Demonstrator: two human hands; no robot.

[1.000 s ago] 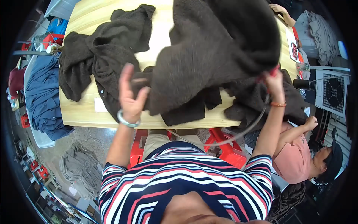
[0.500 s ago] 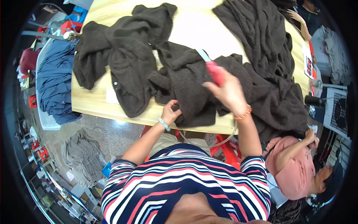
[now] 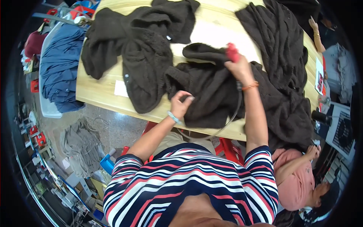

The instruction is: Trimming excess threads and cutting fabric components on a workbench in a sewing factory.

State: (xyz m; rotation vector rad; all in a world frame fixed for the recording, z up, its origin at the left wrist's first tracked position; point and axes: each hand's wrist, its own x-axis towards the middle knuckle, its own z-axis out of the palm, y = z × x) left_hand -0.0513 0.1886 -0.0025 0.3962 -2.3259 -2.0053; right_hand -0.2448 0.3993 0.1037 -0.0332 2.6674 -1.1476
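A dark brown fleece garment [image 3: 215, 96] lies rumpled on the table in front of me, one fold of it standing up at its far side. My right hand [image 3: 240, 71] is closed round a red corded hand tool [image 3: 232, 52] above the garment's right part. Motion blurs the tool, and its working end is not clear. From below the hand a cord [image 3: 235, 109] curves down to the table's front edge. My left hand [image 3: 180, 104] is at the garment's near left edge, thumb and forefinger curved and apart, with nothing visible between them.
More brown garments lie at the left [image 3: 145, 72] and right [image 3: 278, 45] of the wooden table [image 3: 102, 90]. A white tub [image 3: 51, 109] of blue cloth stands left, grey cloth [image 3: 80, 145] lies on the floor. A person in pink [image 3: 295, 181] sits right; another person's hand [image 3: 314, 24] shows at far right.
My right hand has moved the red tool up and right, turning it. My left hand has come off the garment's hem. The garment's far part has been lifted into a fold. The whole view has shifted.
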